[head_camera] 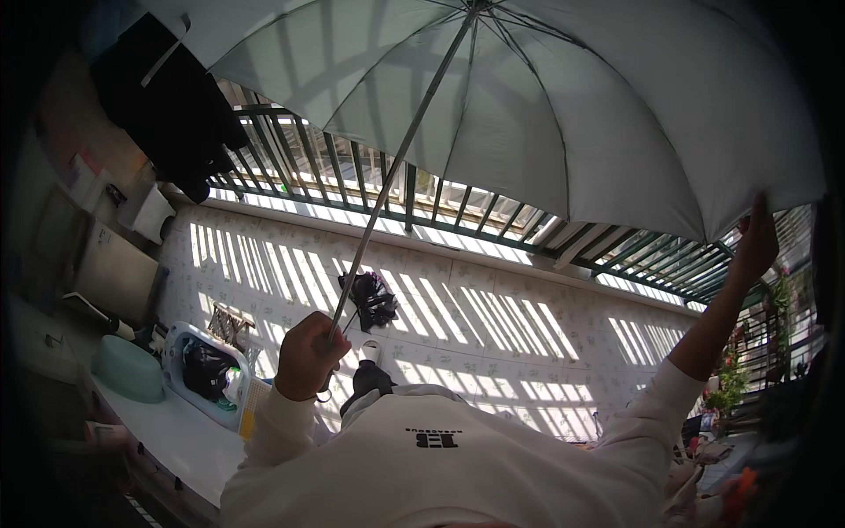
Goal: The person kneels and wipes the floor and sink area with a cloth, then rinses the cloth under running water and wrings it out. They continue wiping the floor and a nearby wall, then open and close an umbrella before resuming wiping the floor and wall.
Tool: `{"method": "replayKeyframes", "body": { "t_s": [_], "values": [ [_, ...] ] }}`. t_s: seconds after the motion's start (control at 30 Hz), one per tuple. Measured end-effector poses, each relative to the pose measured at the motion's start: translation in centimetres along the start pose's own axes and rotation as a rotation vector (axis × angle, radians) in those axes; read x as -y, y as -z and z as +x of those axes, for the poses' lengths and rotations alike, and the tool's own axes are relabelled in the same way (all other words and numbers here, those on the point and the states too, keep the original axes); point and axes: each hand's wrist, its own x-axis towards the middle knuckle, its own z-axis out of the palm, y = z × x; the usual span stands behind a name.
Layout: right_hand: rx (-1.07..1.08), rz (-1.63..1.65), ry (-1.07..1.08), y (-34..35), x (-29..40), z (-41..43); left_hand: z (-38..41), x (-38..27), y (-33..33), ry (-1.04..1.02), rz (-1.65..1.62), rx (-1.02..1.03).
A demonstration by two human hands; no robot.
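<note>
An opened umbrella with a pale grey-green canopy [515, 132] fills the top of the view, its dark ribs meeting at the upper middle. From that hub the metal shaft [403, 155] slants down to my left hand [310, 356], whose fingers are wrapped around its lower end. A small ring or loop hangs just below that fist; the handle itself is mostly hidden. My right arm reaches out to the right, and my right hand [756, 244] grips the canopy's edge near a rib tip, with some fingers hidden.
Beyond the canopy runs a green metal railing [409, 198]. A dark crumpled bundle [373, 300] lies on the sunlit tiled floor [462, 297]. At left are a blue tub [173, 350] of laundry, a mint-green basin [129, 369] and hanging dark clothes [158, 99]. Potted plants [729, 383] stand right.
</note>
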Motion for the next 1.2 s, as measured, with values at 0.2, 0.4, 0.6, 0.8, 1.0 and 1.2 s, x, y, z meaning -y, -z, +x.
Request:
{"method": "replayKeyframes", "body": {
  "t_s": [0.2, 0.4, 0.6, 0.8, 1.0, 1.2],
  "values": [
    [0.011, 0.214, -0.103, -0.5, 7.3, -13.3, -3.2, 8.4, -3.8, 0.109, 0.046, 0.008],
    [0.556, 0.835, -0.393, -5.9, 18.2, -36.1, -4.8, 12.2, -7.3, 0.093, 0.212, 0.167],
    [1.063, 1.206, -1.082, -20.8, 25.8, -42.3, -6.6, 12.2, -5.5, 0.182, 0.274, 0.369],
    [0.605, 2.090, -1.706, -25.2, 25.2, -39.8, -7.8, 8.7, -2.0, 0.384, 0.071, 0.601],
    [0.357, 2.395, -1.580, -23.4, 23.6, -41.0, -7.9, 8.9, 1.2, 0.422, -0.207, 0.843],
    [0.343, 2.556, -1.479, -22.9, 22.7, -39.8, -8.2, 10.3, 3.5, 0.436, -0.338, 0.826]
  ]
}}
